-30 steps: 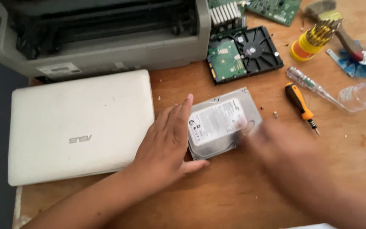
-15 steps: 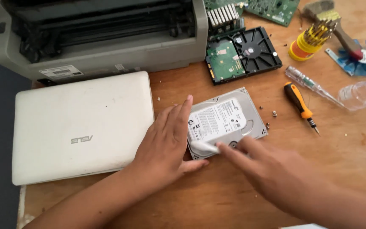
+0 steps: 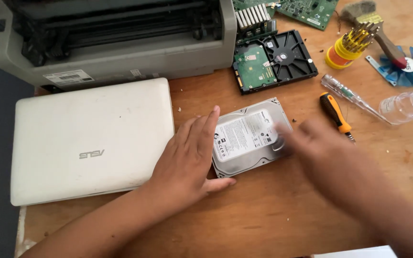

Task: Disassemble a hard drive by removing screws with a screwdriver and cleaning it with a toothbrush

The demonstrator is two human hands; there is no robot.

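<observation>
A silver hard drive (image 3: 252, 137) with a white label lies flat and slightly turned on the wooden table (image 3: 273, 215), just right of a closed white laptop (image 3: 89, 141). The left hand (image 3: 187, 160) rests flat and spread against the drive's left edge, fingers straight, gripping nothing. The right hand (image 3: 319, 145) hovers blurred at the drive's right edge; its grip cannot be told. Two hard drives are in view: the second, black with a green board (image 3: 273, 61), lies beyond the first. One orange-handled screwdriver (image 3: 335, 113) and one clear-handled screwdriver (image 3: 347, 94) lie right of the silver drive. One grey printer (image 3: 115, 40) stands behind the laptop.
</observation>
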